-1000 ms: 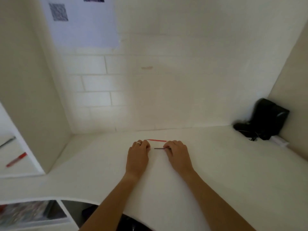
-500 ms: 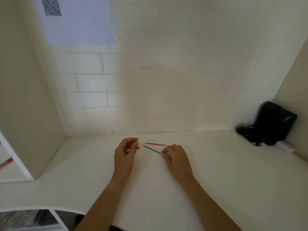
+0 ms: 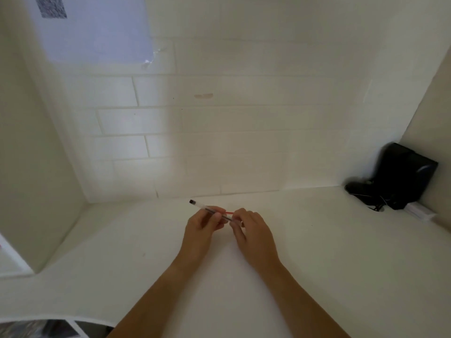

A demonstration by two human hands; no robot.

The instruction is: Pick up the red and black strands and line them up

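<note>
Since half a second ago, we have brought our left hand (image 3: 199, 226) back in to the clear pen (image 3: 209, 211), which now rides off the bench (image 3: 317, 264) between both hands instead of hanging from the right hand (image 3: 252, 231) alone. Left fingers curl round the barrel near its middle, and the right fingertips pinch its near end, so both grips are closed on the pen. Its black-capped far end juts up and away past the left hand, toward the tiled wall (image 3: 219, 142). Just behind the pen, a short stretch of the red refill (image 3: 229, 212) peeks out between our two hands, lying on the bench; the rest of it is hidden by our fingers. We judge this as the stage of working on the pen's near end, with the barrel steadied by the left hand, though we cannot tell whether the tip is being loosened or tightened. Our next move would call for a firm left hold and a small, controlled twist or pull from the right fingertips, kept in line with the barrel. Far right of the pen, a black device (image 3: 405, 176) sits in the corner.
</note>
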